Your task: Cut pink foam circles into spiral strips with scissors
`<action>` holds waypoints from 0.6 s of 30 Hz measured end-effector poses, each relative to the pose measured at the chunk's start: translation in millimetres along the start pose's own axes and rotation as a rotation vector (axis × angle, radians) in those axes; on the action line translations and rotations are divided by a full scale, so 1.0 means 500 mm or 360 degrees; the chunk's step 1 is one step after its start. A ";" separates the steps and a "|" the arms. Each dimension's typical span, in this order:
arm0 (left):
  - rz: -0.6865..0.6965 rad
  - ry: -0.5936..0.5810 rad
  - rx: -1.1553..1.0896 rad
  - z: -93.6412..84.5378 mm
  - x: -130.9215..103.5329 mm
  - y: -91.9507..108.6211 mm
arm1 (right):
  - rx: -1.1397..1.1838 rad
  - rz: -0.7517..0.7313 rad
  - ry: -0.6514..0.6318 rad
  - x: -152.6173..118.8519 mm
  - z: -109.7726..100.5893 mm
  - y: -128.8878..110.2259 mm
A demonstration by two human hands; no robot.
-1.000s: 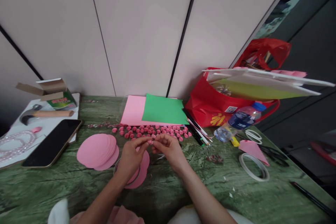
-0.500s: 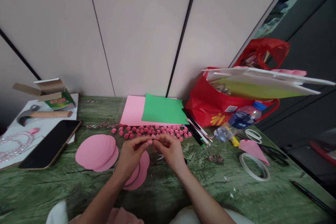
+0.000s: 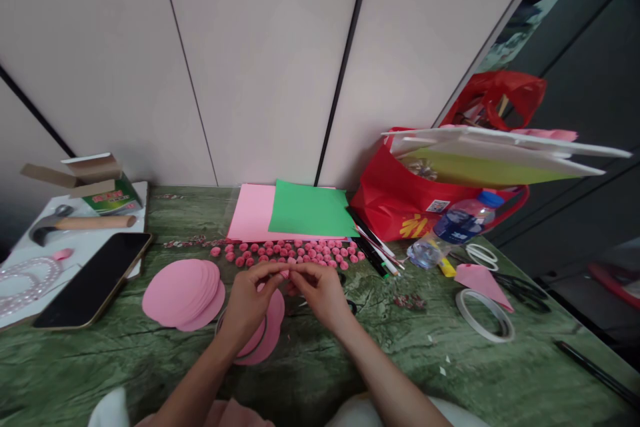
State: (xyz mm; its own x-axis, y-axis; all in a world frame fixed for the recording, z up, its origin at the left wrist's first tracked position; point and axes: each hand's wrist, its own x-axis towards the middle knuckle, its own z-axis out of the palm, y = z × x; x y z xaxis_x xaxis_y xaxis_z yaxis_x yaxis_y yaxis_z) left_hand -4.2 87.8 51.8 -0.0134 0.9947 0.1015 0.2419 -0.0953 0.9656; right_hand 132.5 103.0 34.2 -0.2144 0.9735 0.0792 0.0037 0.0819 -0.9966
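Note:
My left hand (image 3: 251, 295) and my right hand (image 3: 323, 295) meet above the green table, fingertips pinched together. Between them is a small pink rolled paper piece (image 3: 285, 274), mostly hidden by the fingers. Just beyond my hands lie many small pink paper rosettes (image 3: 313, 253) in rows. Under my left wrist, pink paper discs (image 3: 274, 327) lie with a ring over them. A fanned stack of pink paper discs (image 3: 177, 292) rests to the left. Small scissors (image 3: 353, 307) are partly hidden behind my right hand.
Green paper (image 3: 313, 210) overlaps pink sheets (image 3: 250, 210) at the wall. Right: pens (image 3: 373, 253), a red bag (image 3: 380, 190), a water bottle (image 3: 453, 230), a tape roll (image 3: 463, 310) and black scissors (image 3: 525, 293). Left: a phone (image 3: 95, 280), a hammer (image 3: 95, 221) and an open box (image 3: 113, 193).
Both hands stay together at the small pink paper piece, with the right fingers shifted slightly and curled closer to the left. The camera view has moved a little.

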 end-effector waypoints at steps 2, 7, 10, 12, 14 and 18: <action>0.0013 -0.0011 0.0022 -0.001 0.001 0.000 | 0.0086 0.0068 -0.0035 0.001 0.000 -0.001; -0.0002 -0.0031 0.0070 -0.002 0.003 0.004 | 0.0158 0.0133 -0.0078 0.003 -0.001 0.005; -0.0006 -0.0042 0.0056 -0.002 0.003 0.006 | 0.0072 0.0071 -0.0078 0.002 -0.002 0.009; -0.0009 -0.0047 0.0050 -0.002 0.003 0.006 | 0.0024 0.0039 -0.0087 0.001 -0.003 0.010; -0.0018 -0.0049 0.0059 -0.002 0.003 0.007 | 0.0036 0.0041 -0.0103 0.001 -0.003 0.008; -0.0010 -0.0054 0.0078 -0.003 0.003 0.009 | 0.0140 0.0101 -0.0124 0.003 -0.001 0.003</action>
State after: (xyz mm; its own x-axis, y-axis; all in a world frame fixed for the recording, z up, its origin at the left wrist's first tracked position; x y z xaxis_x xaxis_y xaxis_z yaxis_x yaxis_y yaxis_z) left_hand -4.7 88.8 56.5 0.0175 0.9961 0.0866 0.2891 -0.0880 0.9532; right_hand 132.9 104.5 32.6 -0.2915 0.9564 0.0174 -0.0651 -0.0017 -0.9979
